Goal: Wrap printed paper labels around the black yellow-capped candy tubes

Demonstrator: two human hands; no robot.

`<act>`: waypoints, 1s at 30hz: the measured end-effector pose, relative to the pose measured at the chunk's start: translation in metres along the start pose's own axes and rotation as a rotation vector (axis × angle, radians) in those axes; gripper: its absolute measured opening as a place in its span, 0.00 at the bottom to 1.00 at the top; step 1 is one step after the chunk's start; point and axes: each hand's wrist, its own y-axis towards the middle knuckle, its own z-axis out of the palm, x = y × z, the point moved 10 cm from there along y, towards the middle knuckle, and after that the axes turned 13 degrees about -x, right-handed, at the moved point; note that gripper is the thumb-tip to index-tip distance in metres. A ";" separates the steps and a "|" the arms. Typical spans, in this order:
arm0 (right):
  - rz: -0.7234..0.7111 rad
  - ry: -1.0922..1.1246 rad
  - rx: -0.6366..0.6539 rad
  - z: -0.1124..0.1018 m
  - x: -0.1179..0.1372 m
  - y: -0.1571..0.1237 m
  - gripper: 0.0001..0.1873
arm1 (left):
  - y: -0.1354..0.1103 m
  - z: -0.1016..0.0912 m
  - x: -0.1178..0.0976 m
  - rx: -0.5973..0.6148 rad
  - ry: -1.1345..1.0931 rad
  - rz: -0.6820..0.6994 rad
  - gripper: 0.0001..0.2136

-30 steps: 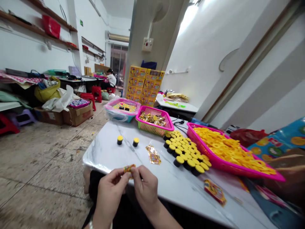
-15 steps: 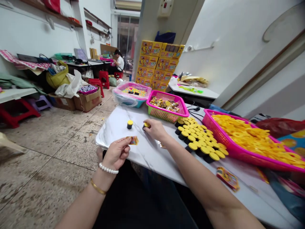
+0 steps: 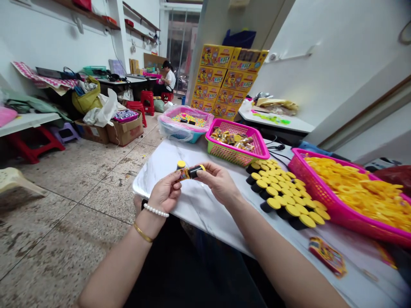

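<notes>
My left hand (image 3: 166, 190) pinches a small printed wrapper sleeve (image 3: 184, 173) between thumb and fingers. In my right hand (image 3: 218, 179) is a black cylinder with a yellow cap (image 3: 195, 171), tilted on its side, its black end at the wrapper's opening. Whether the end has gone inside the wrapper I cannot tell. Just behind the wrapper another yellow-capped black cylinder (image 3: 181, 164) stands upright on the marble-patterned table (image 3: 160, 160). To the right of my right arm, many more yellow-capped cylinders (image 3: 282, 188) stand in a tight group.
Flat printed wrappers (image 3: 327, 256) lie at the table's right. Behind are a pink basket of yellow rings (image 3: 298, 175), a pink-and-green basket of wrapped pieces (image 3: 221, 154) and a plastic-lined tub of colourful beads (image 3: 175, 132). Yellow boxes (image 3: 215, 77) are stacked beyond; a person (image 3: 168, 79) sits far back.
My right hand has lifted a yellow-capped cylinder off the table and brought it left to the wrapper in my left hand. The view has shifted slightly left.
</notes>
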 end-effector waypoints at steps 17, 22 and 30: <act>-0.010 -0.064 -0.087 0.001 0.000 -0.010 0.23 | 0.006 0.000 0.012 -0.017 -0.036 0.018 0.02; -0.272 -0.153 -0.066 0.002 0.018 -0.013 0.20 | 0.001 -0.008 -0.007 -0.037 0.160 0.308 0.12; -0.278 -0.134 -0.002 0.006 0.024 -0.013 0.23 | -0.006 -0.001 -0.017 0.124 0.260 0.257 0.24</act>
